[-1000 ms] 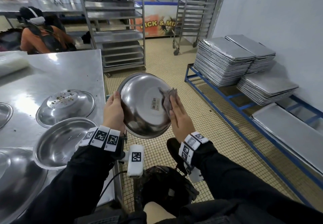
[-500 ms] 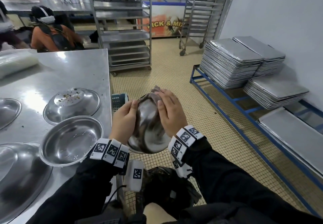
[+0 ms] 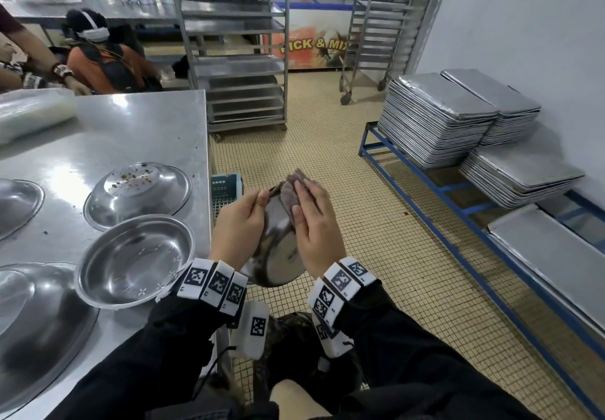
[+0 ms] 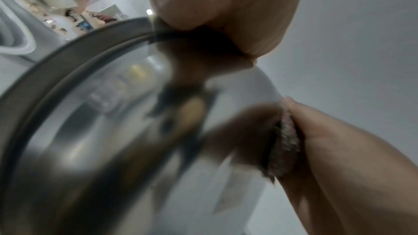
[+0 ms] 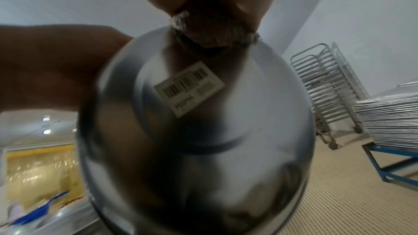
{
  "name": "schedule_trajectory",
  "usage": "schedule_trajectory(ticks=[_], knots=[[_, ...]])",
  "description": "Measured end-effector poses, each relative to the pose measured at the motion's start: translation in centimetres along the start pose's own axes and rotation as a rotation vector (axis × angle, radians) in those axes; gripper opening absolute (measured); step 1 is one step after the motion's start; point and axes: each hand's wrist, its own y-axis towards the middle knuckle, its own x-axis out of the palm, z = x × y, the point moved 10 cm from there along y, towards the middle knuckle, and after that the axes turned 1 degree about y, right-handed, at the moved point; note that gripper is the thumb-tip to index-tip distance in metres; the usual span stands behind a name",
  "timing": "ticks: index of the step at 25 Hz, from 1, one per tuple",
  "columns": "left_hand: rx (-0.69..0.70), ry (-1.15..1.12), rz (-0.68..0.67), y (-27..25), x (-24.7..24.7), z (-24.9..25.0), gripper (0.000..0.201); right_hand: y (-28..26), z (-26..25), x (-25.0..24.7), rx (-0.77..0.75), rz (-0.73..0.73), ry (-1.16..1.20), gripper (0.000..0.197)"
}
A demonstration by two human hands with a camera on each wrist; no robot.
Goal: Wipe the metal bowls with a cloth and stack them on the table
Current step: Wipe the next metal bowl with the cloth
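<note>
Hands are working one metal bowl (image 3: 278,255) off the table's edge, above the tiled floor. Left hand (image 3: 239,226) is gripping the bowl's rim, thumb on the outer face, fingers hidden behind. Right hand (image 3: 316,223) is pressing one brown cloth (image 3: 291,190) against the bowl's outer surface with fingers extended and flat. One barcode label (image 5: 189,87) is sitting on the bowl's underside, just below the cloth.

Steel table (image 3: 131,131) to the left is carrying four more bowls. One upright bowl (image 3: 134,260) is sitting nearest the hands. One inverted bowl (image 3: 137,193), with crumbs on its base, is sitting just beyond it. Two further bowls are lying partly cut off at the left edge: one (image 3: 18,203) farther, one (image 3: 36,331) nearer.
</note>
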Motion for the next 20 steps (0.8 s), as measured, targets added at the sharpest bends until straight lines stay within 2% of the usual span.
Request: schedule_trajectory(ticks=[2,4,9,12,15,17,20], knots=[[0.026,-0.029,-0.001,0.1,0.1,0.0,0.035,0.5,1.1,-1.1,0.067,0.039,0.025,0.052],[0.024,-0.067,0.034,0.0,-0.3,-0.3,0.036,0.2,3.7,-1.9,0.22,0.045,0.081,0.047],[-0.242,-0.355,0.04,-0.1,0.1,-4.2,0.039,-4.3,9.2,-2.6,0.584,0.091,0.372,0.045],[-0.252,-0.368,0.009,-0.7,0.4,-4.9,0.035,-5.6,10.3,-2.5,0.733,0.02,0.496,0.037],[-0.207,-0.239,-0.073,-1.5,0.9,-4.8,0.029,-5.2,11.2,-3.4,0.761,0.023,0.468,0.028],[-0.137,-0.113,-0.142,-1.8,1.3,-3.9,0.02,-4.4,11.2,-3.9,0.691,0.012,0.403,0.024],[-0.038,-0.058,-0.212,-1.7,2.3,-2.3,0.018,-2.8,9.8,-3.9,0.521,-0.085,0.263,0.021]])
